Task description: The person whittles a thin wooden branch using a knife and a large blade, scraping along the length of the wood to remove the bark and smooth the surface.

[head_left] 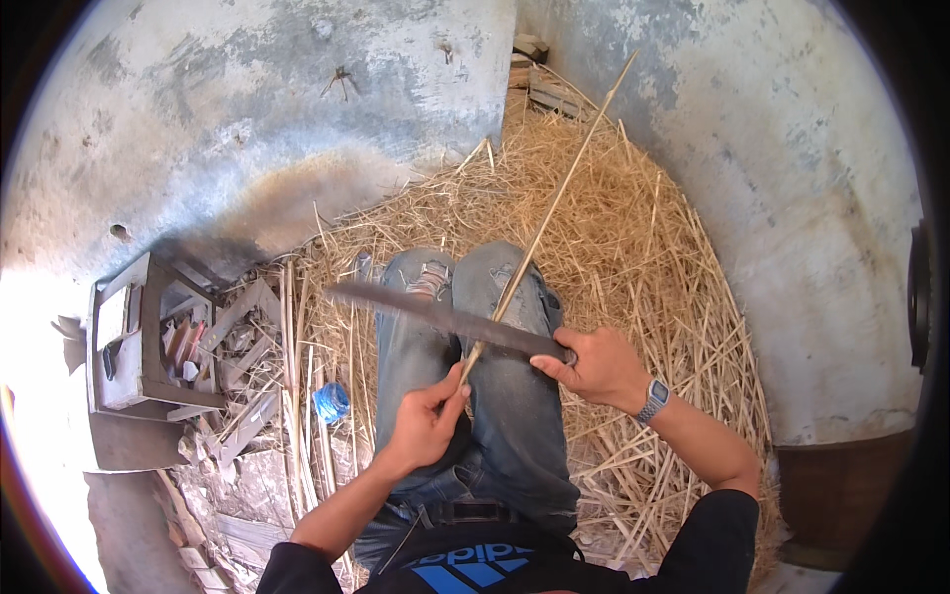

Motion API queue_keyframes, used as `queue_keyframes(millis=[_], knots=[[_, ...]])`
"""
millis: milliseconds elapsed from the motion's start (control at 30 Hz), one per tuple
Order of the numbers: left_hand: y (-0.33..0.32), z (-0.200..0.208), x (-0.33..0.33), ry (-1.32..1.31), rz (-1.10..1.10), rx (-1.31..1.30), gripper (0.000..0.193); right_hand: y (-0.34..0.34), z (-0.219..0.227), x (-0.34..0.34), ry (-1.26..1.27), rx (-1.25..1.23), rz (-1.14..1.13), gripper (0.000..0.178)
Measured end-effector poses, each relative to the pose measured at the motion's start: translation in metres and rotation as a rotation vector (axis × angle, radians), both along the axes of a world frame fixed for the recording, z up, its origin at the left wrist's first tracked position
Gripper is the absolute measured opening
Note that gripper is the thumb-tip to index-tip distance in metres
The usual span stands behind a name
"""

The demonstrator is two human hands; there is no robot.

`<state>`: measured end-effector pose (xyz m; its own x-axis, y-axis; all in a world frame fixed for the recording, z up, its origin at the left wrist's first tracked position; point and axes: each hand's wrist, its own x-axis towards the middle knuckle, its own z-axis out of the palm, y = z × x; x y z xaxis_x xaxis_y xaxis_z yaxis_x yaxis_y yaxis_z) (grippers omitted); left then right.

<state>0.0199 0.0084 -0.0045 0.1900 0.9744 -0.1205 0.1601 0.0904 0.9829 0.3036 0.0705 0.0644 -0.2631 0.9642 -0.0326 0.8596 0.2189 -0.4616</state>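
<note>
My left hand (427, 421) pinches the near end of a long, thin bamboo-like strip (547, 220), which slants up and away to the right over my thighs. In my right hand (604, 364) is the handle end of a long, dark-bladed knife (427, 315). Its blade points left and lies across the strip, just beyond my left fingers. Motion blurs the blade a little, and I cannot tell how deep its edge sits in the strip. Beneath both hands are my knees in worn jeans (411, 346).
Straw-coloured shavings (594, 228) heap ahead and to the right, against a worn plaster wall (782, 198). On the left stands a wooden box (143, 337) with odds and ends inside. Long strips (293, 386) and a blue roll (331, 402) lie beside my left leg.
</note>
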Motion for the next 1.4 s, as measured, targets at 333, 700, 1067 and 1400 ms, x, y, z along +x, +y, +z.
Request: queue_keyframes(millis=[333,700,1067,1400], knots=[[0.004,0.009,-0.020,0.107,-0.141,0.030,0.038,0.024,-0.013,0.025,0.222,0.062,-0.072,0.068],[-0.009,-0.002,-0.056,0.166,-0.215,0.234,0.033,0.055,0.024,0.085,0.074,-0.040,-0.405,0.062],[-0.041,-0.021,-0.113,0.181,-0.243,0.158,0.031,0.060,-0.022,0.106,0.182,0.009,-0.487,0.075],[-0.047,-0.023,-0.139,0.208,-0.262,0.089,0.030,0.000,-0.015,0.020,-0.161,0.122,0.110,0.077]])
